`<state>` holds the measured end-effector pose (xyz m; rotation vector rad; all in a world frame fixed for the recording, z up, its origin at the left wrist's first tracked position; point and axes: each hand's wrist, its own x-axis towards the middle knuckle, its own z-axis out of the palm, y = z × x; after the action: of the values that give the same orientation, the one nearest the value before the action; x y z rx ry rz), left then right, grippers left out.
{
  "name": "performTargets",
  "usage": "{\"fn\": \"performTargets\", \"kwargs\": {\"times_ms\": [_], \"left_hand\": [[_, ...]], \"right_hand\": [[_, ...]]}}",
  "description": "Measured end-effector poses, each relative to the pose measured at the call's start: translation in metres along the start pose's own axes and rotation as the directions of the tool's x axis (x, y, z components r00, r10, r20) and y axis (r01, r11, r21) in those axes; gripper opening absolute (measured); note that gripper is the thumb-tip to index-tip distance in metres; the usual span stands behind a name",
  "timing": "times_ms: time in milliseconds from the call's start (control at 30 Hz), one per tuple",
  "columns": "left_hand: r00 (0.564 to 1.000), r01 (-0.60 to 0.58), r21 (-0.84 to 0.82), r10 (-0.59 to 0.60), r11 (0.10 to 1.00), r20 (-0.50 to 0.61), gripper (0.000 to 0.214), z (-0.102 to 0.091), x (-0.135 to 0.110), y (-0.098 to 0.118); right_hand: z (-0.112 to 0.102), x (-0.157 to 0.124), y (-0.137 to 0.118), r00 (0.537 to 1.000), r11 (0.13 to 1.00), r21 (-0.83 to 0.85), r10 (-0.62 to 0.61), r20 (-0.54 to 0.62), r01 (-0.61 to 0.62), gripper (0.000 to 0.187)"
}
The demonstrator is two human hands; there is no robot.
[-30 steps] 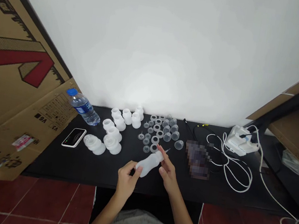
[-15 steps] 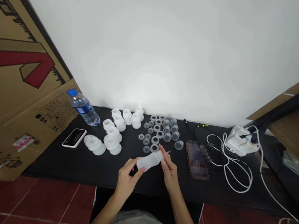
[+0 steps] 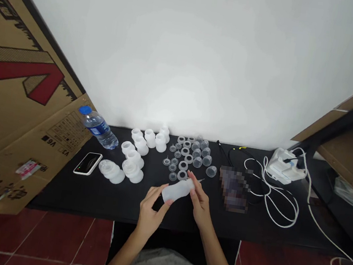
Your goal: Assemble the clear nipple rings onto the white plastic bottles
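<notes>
A small translucent white plastic bottle (image 3: 176, 191) lies tilted in the air just above the black table (image 3: 87, 194), held between both hands. My left hand (image 3: 150, 210) pinches its base end with thumb and fingers. My right hand (image 3: 199, 201) closes its fingers on the neck end, where a small pointed nozzle tip (image 3: 200, 180) shows. Just beyond the hands lie several clear rings and small caps (image 3: 189, 156).
Several more white bottles (image 3: 134, 157) stand and lie left of centre. A phone (image 3: 87, 163) and a water bottle (image 3: 97, 127) are at the left, by leaning cardboard (image 3: 12, 94). White cables (image 3: 278, 196) and a power strip (image 3: 280, 166) lie at the right.
The bottle has turned a little, its base lifting toward level, and my right fingers have closed tighter on its neck. Both hands stay in the same spot.
</notes>
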<state>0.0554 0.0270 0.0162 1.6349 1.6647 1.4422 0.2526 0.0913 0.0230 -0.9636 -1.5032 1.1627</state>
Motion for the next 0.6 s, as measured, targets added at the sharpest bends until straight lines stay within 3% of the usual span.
{"fn": "performTargets", "kwargs": {"times_ms": [367,600], "left_hand": [[0.997,0.075,-0.023,-0.075,0.997,0.004,0.037,0.000,0.001,0.000],[0.999,0.039,-0.039,-0.039,0.998,0.010,0.036,0.001,0.001,-0.004]], "right_hand": [[0.004,-0.001,0.002,0.998,0.999,0.036,0.024,-0.059,-0.022,0.047],[0.002,0.001,0.009,0.994,0.998,0.064,0.033,-0.108,-0.026,0.049]]}}
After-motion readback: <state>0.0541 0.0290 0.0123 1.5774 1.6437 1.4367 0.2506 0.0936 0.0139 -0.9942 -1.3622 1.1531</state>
